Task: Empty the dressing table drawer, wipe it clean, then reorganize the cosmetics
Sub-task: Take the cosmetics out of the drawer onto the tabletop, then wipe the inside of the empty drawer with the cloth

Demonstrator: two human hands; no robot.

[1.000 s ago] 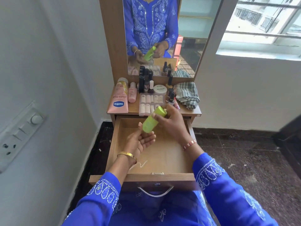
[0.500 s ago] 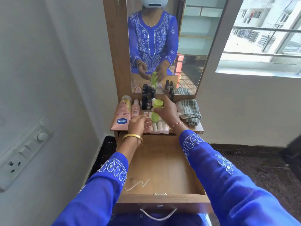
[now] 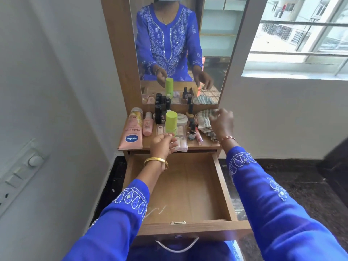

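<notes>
The wooden drawer (image 3: 223, 187) is pulled out and holds only a thin white squiggle (image 3: 157, 210) near its front left. A lime-green bottle (image 3: 171, 120) stands upright on the dressing table top (image 3: 204, 146), on a clear box of pale tubes (image 3: 182, 143). My left hand (image 3: 162, 146) holds the bottle's base with curled fingers. My right hand (image 3: 222, 123) hovers, blurred, with loose fingers over a folded checked cloth (image 3: 203, 122) at the top's right end; whether it touches the cloth I cannot tell.
A pink Vaseline tube (image 3: 131, 135), a small pink bottle (image 3: 147, 125), black bottles (image 3: 160, 112), a white jar (image 3: 181, 118) and a dropper bottle (image 3: 191, 131) crowd the top below the mirror (image 3: 212, 44). A switch panel (image 3: 20, 172) is on the left wall.
The green bottle went from above the drawer onto the table top and now stands upright. My right hand let go of its cap and moved right over the cloth.
</notes>
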